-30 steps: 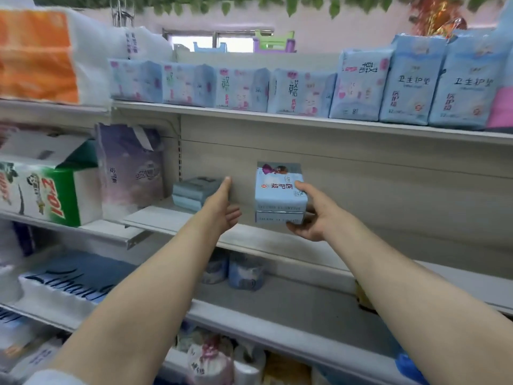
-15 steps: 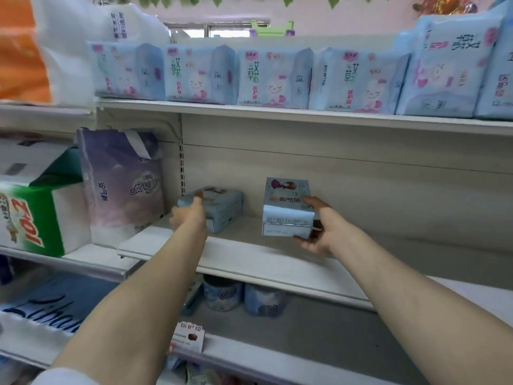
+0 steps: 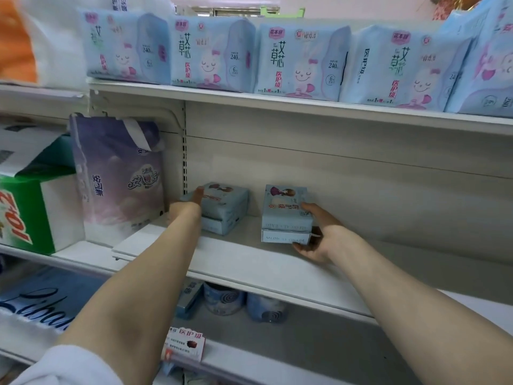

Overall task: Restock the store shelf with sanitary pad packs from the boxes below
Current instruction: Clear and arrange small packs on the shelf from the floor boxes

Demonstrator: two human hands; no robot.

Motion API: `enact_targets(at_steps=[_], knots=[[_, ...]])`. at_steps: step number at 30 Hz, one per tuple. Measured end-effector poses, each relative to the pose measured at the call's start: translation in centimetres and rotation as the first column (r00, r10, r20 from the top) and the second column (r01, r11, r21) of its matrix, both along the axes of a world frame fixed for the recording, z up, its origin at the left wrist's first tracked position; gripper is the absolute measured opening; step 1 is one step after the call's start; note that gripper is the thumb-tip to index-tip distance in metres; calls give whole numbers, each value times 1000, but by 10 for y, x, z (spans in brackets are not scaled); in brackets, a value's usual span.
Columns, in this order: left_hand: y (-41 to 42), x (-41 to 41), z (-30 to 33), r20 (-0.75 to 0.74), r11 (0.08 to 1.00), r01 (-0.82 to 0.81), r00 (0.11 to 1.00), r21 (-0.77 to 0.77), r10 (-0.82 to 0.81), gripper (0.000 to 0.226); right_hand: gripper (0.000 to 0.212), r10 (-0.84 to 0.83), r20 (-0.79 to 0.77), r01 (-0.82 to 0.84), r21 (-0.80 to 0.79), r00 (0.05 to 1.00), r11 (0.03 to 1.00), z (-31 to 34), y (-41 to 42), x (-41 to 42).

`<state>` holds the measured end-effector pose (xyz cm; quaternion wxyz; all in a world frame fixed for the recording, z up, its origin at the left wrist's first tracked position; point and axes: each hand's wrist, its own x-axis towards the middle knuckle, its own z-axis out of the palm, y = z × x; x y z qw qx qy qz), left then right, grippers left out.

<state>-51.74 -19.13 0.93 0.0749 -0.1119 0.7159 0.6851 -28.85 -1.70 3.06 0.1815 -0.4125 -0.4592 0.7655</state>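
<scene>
My right hand (image 3: 319, 234) grips a two-pack stack (image 3: 286, 215) from its right side, resting mid-shelf (image 3: 249, 262). My left hand (image 3: 184, 209) presses flat-fingered on another stack (image 3: 227, 209) at the shelf's back-left corner. Bunny packs (image 3: 297, 56) line the upper shelf (image 3: 277, 102).

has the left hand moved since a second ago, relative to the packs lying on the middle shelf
Yes. The left hand was short of the lying packs a second ago, fingers straight; it has reached forward and left, and now touches their left end, near the slotted upright.
</scene>
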Motion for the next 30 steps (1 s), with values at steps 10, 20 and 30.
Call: enact_targets(at_steps=[10, 20, 30], knots=[[5, 11, -11, -8, 995, 89, 996, 38, -89, 85, 62, 29, 25, -28, -20, 999, 999, -4, 1, -7], [0, 34, -3, -45, 966, 255, 966, 40, -253, 66, 57, 20, 26, -20, -26, 999, 999, -2, -10, 2], [9, 92, 1, 24, 901, 415, 907, 123, -421, 42, 29, -81, 12, 82, -57, 997, 995, 3, -17, 33]])
